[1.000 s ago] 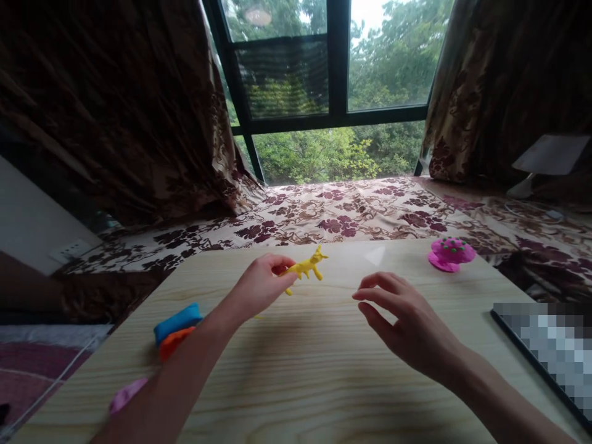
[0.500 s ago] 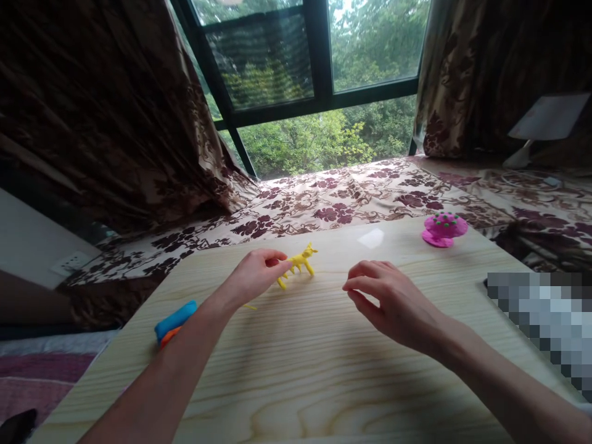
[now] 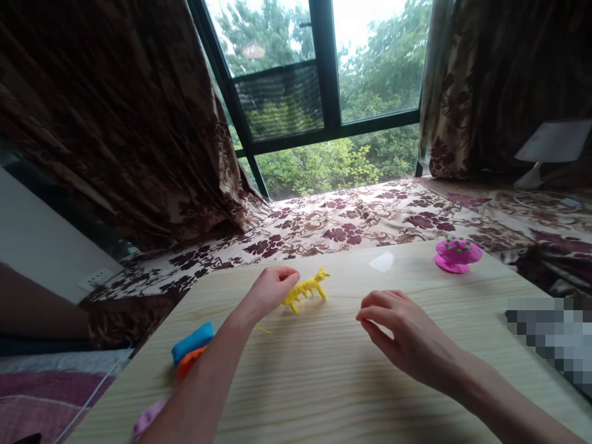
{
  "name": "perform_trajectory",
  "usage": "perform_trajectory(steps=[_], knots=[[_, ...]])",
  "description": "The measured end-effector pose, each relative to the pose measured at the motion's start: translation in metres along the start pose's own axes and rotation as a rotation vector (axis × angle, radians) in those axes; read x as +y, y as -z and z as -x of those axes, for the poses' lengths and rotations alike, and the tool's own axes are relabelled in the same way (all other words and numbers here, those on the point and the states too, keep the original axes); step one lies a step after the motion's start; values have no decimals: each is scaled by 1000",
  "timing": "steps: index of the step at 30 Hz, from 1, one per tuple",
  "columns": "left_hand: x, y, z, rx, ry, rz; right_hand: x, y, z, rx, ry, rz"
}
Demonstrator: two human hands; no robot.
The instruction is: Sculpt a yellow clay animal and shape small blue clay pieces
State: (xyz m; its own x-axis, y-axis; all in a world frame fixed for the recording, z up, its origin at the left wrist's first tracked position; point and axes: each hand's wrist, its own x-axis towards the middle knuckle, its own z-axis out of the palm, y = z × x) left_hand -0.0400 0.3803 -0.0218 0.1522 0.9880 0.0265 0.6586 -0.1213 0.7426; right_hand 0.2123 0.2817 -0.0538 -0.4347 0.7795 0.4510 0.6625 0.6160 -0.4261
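Note:
A yellow clay animal figure [image 3: 308,287] with several legs and small points along its belly stands on the light wooden table [image 3: 296,382]. My left hand [image 3: 274,288] is at its rear, thumb and fingers pinched together just over its back and covering part of the hind end. Whether the fingertips hold anything is hidden. Behind my left wrist lies a thin yellow strand [image 3: 263,330]. To the right of the figure and apart from it, my right hand [image 3: 398,324] hovers over the table, its fingers curled and the thumb against the fingertips, with nothing visible between them.
A pink clay mushroom shape with green dots [image 3: 457,254] stands at the far right. Left, partly behind my forearm, lie a blue clay piece [image 3: 193,340], an orange one [image 3: 189,362] and a light purple one [image 3: 148,417]. A pixelated object [image 3: 555,336] is at the right edge.
The view has tipped upward, so everything sits lower in the picture. My left fingers have risen slightly from the yellow figure's back, showing more of its body. The figure stays in place.

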Motion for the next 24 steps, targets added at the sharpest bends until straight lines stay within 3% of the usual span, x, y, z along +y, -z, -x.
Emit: perform_trajectory(steps=[8,12,17,24], knots=[[-4,-7,-8,-148,14,78,1,-4,0,-12,-14,-7],[0,-7,-7,-123,19,180,1,-5,0,-3,-18,-23],[22,-13,11,-66,49,448,-4,-1,-2,182,-26,-116],[43,-57,44,-152,129,859,-23,7,-4,426,-15,-49]])
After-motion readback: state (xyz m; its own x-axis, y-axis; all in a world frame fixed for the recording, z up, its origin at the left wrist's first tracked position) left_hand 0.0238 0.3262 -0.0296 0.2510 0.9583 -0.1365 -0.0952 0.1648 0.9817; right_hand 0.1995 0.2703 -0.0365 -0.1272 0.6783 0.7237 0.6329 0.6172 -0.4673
